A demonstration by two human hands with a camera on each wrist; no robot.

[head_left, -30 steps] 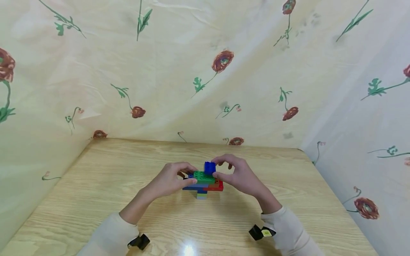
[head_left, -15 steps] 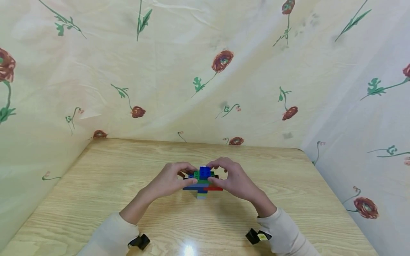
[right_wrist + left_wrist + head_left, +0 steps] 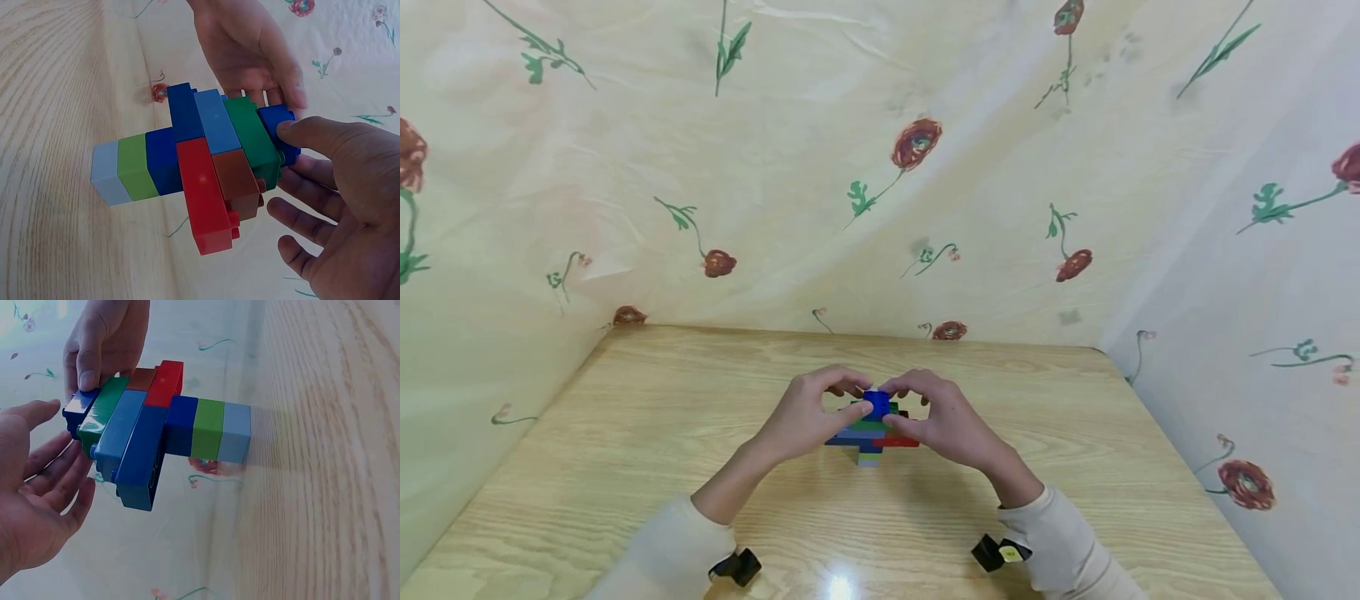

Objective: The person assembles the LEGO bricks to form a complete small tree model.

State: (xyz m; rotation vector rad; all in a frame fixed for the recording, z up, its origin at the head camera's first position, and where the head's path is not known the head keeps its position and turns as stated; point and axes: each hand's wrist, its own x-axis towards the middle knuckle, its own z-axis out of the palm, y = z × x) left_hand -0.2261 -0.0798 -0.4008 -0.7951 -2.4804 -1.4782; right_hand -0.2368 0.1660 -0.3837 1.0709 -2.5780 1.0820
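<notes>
A stack of toy building bricks (image 3: 134, 434) stands upright on the table, narrow at the foot and wide above. Its foot is a light blue, a lime and a dark blue brick; red, brown, blue and green (image 3: 250, 137) bricks spread above. At the top sits a small blue brick (image 3: 274, 119) against the green one. My right hand (image 3: 951, 421) pinches that blue brick, thumb on its near side. My left hand (image 3: 805, 417) curves loosely around its other side; in the left wrist view the thumb stands slightly apart from it. Whether the left fingertips touch the bricks, I cannot tell.
The wooden table (image 3: 662, 375) runs back to a flower-printed cloth (image 3: 760, 208), which hangs behind and at both sides. Dark wrist devices (image 3: 987, 552) sit at both sleeve cuffs.
My right hand brought the blue brick left and down onto the green brick. My left hand then moved up and right from the green brick toward the blue one.
</notes>
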